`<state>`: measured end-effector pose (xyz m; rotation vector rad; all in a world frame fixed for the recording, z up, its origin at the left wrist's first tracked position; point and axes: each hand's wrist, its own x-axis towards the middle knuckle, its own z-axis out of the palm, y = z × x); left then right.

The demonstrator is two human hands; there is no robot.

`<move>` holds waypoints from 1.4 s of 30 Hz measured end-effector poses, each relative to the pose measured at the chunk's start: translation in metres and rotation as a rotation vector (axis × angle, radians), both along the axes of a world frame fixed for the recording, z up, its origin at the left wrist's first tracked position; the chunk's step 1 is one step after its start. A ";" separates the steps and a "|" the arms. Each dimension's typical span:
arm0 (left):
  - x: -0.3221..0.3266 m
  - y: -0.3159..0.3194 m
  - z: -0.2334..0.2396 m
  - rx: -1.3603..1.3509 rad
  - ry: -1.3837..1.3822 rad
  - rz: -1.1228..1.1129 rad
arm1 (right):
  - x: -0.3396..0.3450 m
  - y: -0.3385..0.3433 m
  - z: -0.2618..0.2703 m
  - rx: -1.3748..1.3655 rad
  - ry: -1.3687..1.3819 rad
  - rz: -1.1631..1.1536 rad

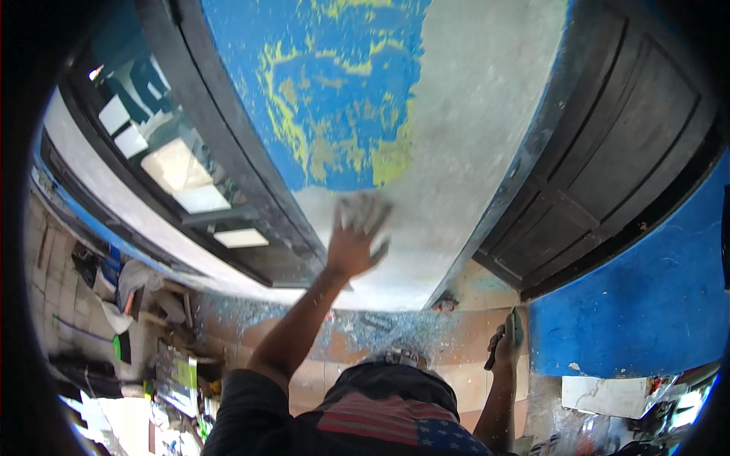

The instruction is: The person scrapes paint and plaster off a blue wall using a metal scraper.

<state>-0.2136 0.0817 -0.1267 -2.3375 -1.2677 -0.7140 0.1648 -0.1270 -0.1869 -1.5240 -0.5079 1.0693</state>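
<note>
In front of me stands a wall with blue and yellow-green paint (342,114) on its upper left part and a pale grey bare surface (467,97) to the right and below. My left hand (351,251) is raised at the grey part just under the ragged lower edge of the blue paint. Its fingers are spread and blurred, with nothing held; whether the fingertips touch the wall cannot be told. Low at the right, my right hand (506,342) is closed around a hand tool with a dark handle (490,360). The tool's other end is largely hidden by the hand.
A dark-framed glass window (177,165) is at the left, a dark panelled wooden door (604,131) at the right, beside a blue wall (633,308). Paint flakes (376,325) litter the tiled floor. Cloths and mixed objects lie at the lower left; a white board (604,395) is at the lower right.
</note>
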 end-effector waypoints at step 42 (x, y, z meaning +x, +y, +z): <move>-0.156 -0.006 -0.044 0.046 -0.086 -0.128 | -0.295 0.124 0.074 0.621 -0.141 0.211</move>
